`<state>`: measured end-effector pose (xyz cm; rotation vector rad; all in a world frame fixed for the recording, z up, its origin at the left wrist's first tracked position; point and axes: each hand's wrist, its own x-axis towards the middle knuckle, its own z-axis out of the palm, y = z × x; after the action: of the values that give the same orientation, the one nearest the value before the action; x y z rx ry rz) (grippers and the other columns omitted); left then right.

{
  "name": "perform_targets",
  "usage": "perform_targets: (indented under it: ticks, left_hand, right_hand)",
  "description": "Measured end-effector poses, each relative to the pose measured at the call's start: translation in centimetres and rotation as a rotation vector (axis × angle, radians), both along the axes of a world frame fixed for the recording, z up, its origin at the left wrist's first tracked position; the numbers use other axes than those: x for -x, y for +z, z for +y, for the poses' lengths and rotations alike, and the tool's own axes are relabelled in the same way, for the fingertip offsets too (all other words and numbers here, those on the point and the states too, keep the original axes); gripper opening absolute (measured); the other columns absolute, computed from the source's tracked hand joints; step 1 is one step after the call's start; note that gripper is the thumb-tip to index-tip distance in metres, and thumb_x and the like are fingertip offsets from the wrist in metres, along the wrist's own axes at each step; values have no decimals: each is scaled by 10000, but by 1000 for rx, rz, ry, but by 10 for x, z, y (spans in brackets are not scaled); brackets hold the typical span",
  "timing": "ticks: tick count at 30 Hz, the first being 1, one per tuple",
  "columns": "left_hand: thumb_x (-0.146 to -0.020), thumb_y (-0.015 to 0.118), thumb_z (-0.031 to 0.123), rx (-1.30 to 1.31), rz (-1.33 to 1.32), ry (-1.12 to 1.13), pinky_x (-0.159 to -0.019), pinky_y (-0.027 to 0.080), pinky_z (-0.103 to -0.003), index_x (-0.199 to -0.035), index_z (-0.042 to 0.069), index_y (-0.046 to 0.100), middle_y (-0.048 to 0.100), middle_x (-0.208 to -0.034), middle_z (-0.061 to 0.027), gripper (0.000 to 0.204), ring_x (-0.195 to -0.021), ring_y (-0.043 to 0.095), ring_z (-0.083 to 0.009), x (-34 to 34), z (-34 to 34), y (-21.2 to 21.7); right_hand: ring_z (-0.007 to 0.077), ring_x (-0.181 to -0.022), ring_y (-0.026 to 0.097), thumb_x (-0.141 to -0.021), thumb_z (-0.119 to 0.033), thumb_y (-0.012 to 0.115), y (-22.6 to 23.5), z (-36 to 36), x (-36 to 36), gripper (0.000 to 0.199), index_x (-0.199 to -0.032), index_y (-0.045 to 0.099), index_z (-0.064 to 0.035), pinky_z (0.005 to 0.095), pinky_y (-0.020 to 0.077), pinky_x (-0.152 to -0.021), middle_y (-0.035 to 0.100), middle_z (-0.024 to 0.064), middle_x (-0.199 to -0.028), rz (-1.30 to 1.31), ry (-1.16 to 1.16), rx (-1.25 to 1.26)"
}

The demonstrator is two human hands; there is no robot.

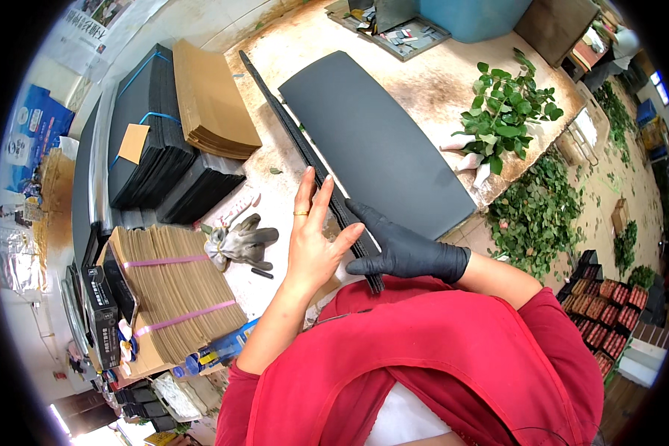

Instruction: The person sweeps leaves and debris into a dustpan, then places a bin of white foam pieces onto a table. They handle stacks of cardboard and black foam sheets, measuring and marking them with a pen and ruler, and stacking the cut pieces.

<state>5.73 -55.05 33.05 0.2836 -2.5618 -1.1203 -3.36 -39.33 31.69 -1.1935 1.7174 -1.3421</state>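
Observation:
A thin stack of black cardboard sheets [293, 134] stands on its edge, slanting from the far left of the table towards my body. My right hand [412, 247], in a black glove, clasps the near end of the stack between thumb and fingers. Bare, with a ring on one finger, my left hand [311, 241] rests against the stack's left side, fingers stretched out. Just right of the stack, a large dark grey sheet [379, 134] lies flat on the table [424, 89].
Strapped black cardboard [147, 149], brown sheets [215, 100] and a banded brown cardboard bundle [175, 279] fill the left side. Grey gloves [241, 241] lie nearer. At right are leafy stems [507, 111], with cut foliage [535, 208] below. A blue bin [472, 16] stands behind.

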Motion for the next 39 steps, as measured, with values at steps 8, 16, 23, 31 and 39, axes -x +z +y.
perform_targets:
  ticks: [8, 16, 23, 31, 39]
  left_hand:
    - [-756, 728, 422, -18, -7, -2, -1080, 300, -425, -1367, 53, 439, 241, -1497, -177, 770, -1346, 317, -348, -1, -1, -1]
    - [-750, 730, 378, 13, -27, 9, -1085, 293, -426, -1358, 40, 448, 247, -1496, -171, 750, -1351, 313, -338, 1, 1, 4]
    - [-745, 746, 344, 15, -40, -4, -1079, 304, -422, -1376, 67, 423, 229, -1491, -207, 761, -1365, 270, -364, 1, 1, 4]
    - [-761, 714, 434, -1, -16, 5, -1084, 293, -432, -1371, 44, 432, 246, -1494, -184, 777, -1350, 311, -349, 0, 0, 2]
    - [-759, 700, 492, -1, 7, 7, -1105, 250, -432, -1424, 42, 321, 262, -1485, -196, 888, -1370, 266, -351, 0, -1, -1]
  right_hand:
    - [331, -1246, 419, -766, -503, 698, 0, 6, 13, 1024, -1439, 151, 42, 392, 373, -1000, 394, 277, -1343, -168, 112, -114]
    - [343, -1319, 338, -748, -535, 707, -18, 9, 17, 1058, -1440, 157, 47, 392, 307, -1068, 345, 270, -1390, -205, 106, -63]
    - [361, -1342, 296, -763, -481, 710, -4, 6, 12, 1031, -1436, 149, 62, 391, 288, -1081, 286, 285, -1421, -142, 90, -91]
    - [364, -1344, 295, -750, -501, 713, -15, 6, 15, 1046, -1430, 159, 69, 391, 289, -1081, 281, 297, -1422, -163, 98, -44]
    - [363, -1363, 267, -745, -509, 712, -12, 8, 14, 1048, -1433, 166, 62, 391, 263, -1100, 269, 292, -1436, -238, 97, -92]
